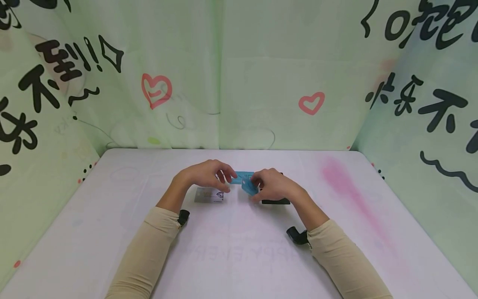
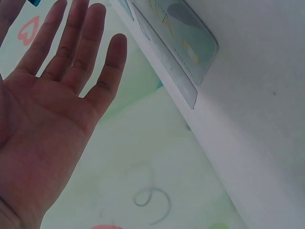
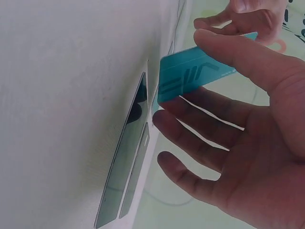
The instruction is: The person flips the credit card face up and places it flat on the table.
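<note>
My right hand [image 1: 274, 184] pinches a blue card [image 1: 249, 186] between thumb and fingers, holding it tilted above the table. The same card [image 3: 195, 74] shows pale markings in the right wrist view. My left hand [image 1: 209, 174] hovers to its left, fingers loosely bent; in the left wrist view its fingers are spread with nothing between them. A second blue card [image 1: 241, 177] lies flat behind the held one. Below the left hand lies a grey card [image 1: 208, 196]. A black card [image 1: 275, 202] is partly hidden under the right hand.
All of this is on a white table [image 1: 231, 257] with a pink smear at the right. Printed green curtains [image 1: 261, 74] enclose its back and sides. Another dark card edge [image 1: 281, 173] peeks out behind the right hand. Each wrist carries a black camera [image 1: 297, 236].
</note>
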The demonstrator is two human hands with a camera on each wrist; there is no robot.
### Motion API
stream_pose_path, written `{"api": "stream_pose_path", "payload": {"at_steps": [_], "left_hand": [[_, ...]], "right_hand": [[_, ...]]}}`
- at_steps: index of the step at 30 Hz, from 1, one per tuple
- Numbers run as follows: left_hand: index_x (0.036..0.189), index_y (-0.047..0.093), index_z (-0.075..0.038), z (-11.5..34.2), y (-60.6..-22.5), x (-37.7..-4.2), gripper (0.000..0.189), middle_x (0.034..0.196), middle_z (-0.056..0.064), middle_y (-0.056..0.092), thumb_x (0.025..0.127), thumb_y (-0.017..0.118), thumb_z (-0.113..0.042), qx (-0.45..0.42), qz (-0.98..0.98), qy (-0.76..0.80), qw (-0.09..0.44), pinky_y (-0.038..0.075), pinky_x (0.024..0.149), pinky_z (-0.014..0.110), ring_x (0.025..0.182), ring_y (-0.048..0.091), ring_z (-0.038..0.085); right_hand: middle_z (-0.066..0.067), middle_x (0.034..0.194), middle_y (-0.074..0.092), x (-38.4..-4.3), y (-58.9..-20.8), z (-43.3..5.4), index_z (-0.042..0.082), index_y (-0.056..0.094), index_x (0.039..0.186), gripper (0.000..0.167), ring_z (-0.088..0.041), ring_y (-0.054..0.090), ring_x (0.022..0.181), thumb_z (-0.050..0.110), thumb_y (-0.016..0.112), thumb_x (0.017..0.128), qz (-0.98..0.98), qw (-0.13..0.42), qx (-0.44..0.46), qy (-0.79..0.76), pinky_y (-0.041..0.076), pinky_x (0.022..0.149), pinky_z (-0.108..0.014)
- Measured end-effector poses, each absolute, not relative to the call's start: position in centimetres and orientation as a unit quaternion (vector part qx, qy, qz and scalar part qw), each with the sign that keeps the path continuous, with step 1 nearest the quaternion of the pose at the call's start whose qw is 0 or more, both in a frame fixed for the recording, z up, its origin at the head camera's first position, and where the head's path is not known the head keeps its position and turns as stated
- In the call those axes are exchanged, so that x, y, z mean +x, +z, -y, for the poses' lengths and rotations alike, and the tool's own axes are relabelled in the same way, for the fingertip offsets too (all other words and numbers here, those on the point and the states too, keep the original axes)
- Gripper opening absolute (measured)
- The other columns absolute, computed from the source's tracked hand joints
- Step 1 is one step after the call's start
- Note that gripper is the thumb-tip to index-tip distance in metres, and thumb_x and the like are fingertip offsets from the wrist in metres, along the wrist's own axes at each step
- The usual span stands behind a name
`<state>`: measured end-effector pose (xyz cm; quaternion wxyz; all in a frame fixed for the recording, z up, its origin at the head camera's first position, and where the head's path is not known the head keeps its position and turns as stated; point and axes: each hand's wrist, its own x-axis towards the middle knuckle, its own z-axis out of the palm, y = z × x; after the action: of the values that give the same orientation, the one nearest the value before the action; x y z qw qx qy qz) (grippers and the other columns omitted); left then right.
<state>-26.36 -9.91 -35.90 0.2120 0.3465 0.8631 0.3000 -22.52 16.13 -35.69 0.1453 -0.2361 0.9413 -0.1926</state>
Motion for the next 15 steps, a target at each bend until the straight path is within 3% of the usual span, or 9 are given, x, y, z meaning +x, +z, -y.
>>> {"api": "stream_pose_path", "payload": {"at_steps": [5,15], "left_hand": [[0.134,0.068,-0.009,9.85,-35.76,-26.29,0.050,0.124,0.007,0.072,0.089,0.081,-0.024,0.348,-0.862,0.303,0.211,0.054,0.095,0.036,0.107,0.068,0.016],[0.135,0.067,-0.011,9.49,-35.99,-26.24,0.053,0.115,-0.001,0.074,0.088,0.083,-0.028,0.341,-0.869,0.291,0.206,0.054,0.096,0.035,0.107,0.069,0.015]], "right_hand": [[-0.008,0.114,0.073,-22.51,-35.64,-16.02,0.001,0.068,0.132,0.060,-0.023,0.066,0.104,0.030,0.087,0.083,-0.942,0.147,-0.233,-0.190,0.055,0.095,-0.041],[-0.007,0.108,0.073,-22.47,-35.63,-15.91,0.001,0.071,0.129,0.058,-0.021,0.064,0.098,0.031,0.088,0.082,-0.942,0.132,-0.245,-0.186,0.054,0.089,-0.038]]}}
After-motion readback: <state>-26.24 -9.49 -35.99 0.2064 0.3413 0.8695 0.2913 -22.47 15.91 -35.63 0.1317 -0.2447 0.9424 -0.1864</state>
